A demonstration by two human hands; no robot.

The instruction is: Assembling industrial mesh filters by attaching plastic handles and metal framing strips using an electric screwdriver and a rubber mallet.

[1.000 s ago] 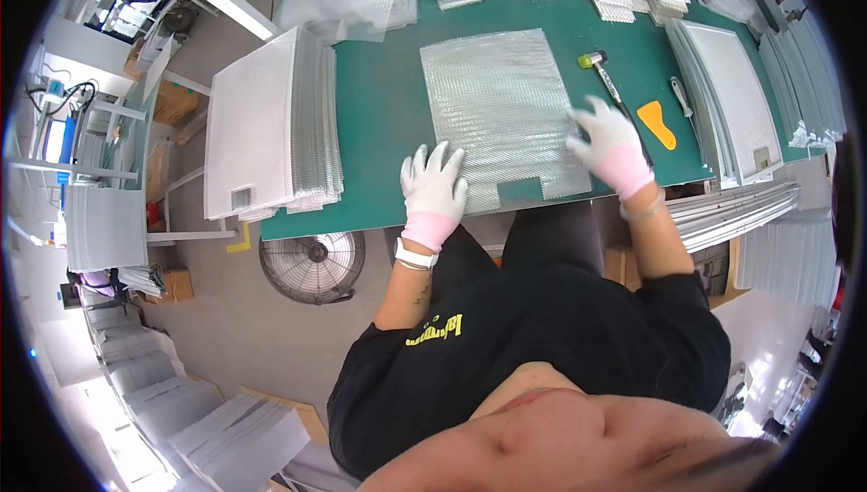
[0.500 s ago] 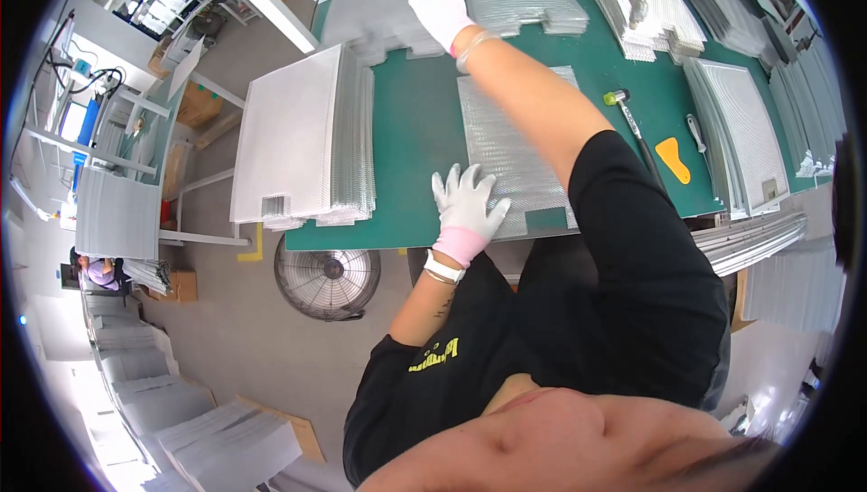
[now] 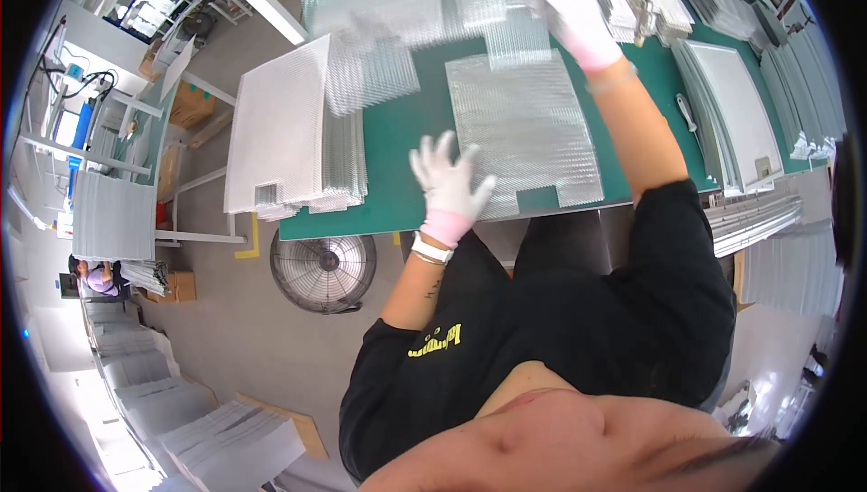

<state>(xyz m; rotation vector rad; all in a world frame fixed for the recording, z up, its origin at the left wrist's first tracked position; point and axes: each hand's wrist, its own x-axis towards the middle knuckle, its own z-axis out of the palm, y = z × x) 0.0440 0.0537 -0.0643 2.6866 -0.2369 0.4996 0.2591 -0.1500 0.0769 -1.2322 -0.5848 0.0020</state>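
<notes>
A clear, grid-textured mesh sheet (image 3: pixel 375 0) with a notched edge hangs blurred above the far side of the green table. My right hand (image 3: pixel 571 15), in a white glove with a pink cuff, grips its right end; the fingertips are smeared by motion. Flat on the table before me lies another mesh sheet (image 3: pixel 524 131), notched at its near edge. My left hand (image 3: pixel 447 181), gloved the same way, hovers or rests at that sheet's left edge with its fingers spread and nothing in them; whether it touches is unclear.
Stacked white mesh panels (image 3: pixel 280 126) stand on the table's left, with framed panels (image 3: pixel 731 108) and a screwdriver (image 3: pixel 688 113) on the right. More stacks line the far right. On the floor sits a round fan (image 3: pixel 325 262). A person (image 3: pixel 97 277) is far left.
My right hand has swung right from the far-left stack, bringing a mesh sheet over the table. My left hand has shifted slightly left. My right arm now covers the hammer and yellow scraper.
</notes>
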